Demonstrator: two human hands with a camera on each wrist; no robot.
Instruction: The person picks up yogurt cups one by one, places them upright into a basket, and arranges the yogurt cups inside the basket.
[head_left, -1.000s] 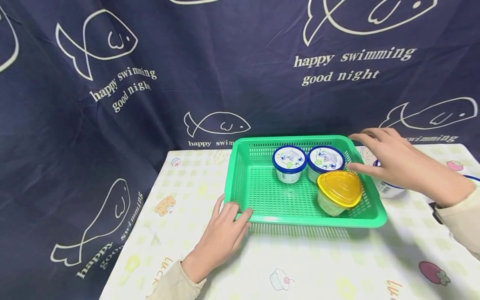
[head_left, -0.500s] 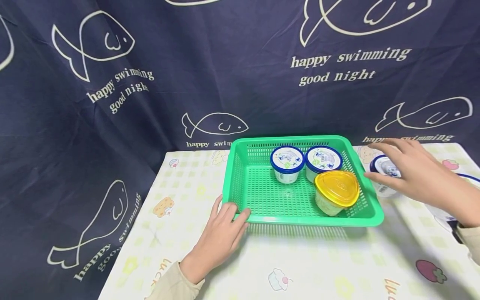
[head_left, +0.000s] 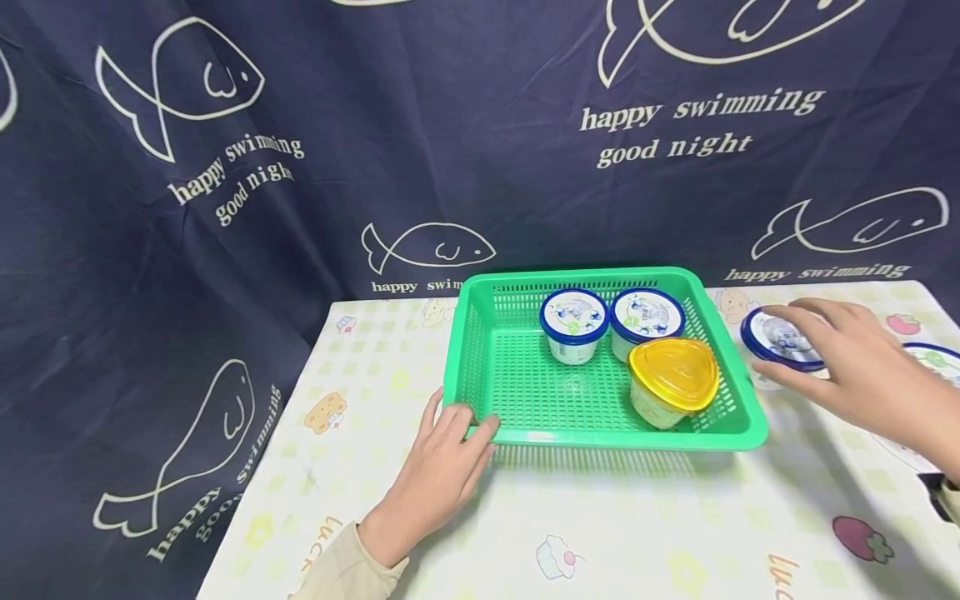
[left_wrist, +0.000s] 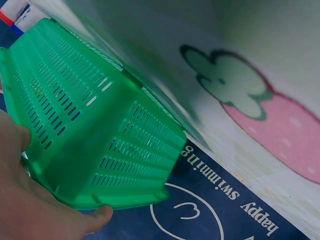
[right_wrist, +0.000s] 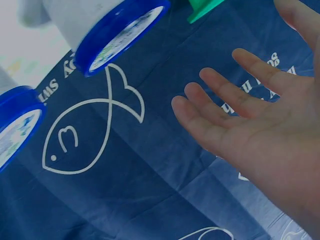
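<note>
My left hand (head_left: 431, 471) grips the near left corner of a green plastic basket (head_left: 592, 437), the fingers and thumb at its rim. In the left wrist view, that hand (left_wrist: 35, 190) wraps the rim beside the slotted wall. Inside the basket stand two white tubs with blue-rimmed lids, a left tub (head_left: 575, 315) and a right tub (head_left: 648, 315). A clear tub with a yellow lid (head_left: 675, 373) sits in front of them. My right hand (head_left: 862, 375), fingers spread, hovers over a blue-lidded tub (head_left: 780, 340) right of the basket. The right wrist view shows that hand's palm (right_wrist: 255, 120) holding nothing.
Another blue-lidded tub (head_left: 933, 360) stands at the far right, partly behind the right forearm. A patterned white tablecloth (head_left: 420, 333) covers the table. Behind it hangs a dark blue curtain (head_left: 487, 150) printed with fish, close to the basket's back rim.
My right hand has moved right, from the basket's right rim to above the blue-lidded tub outside it. The left hand stays at the basket corner.
</note>
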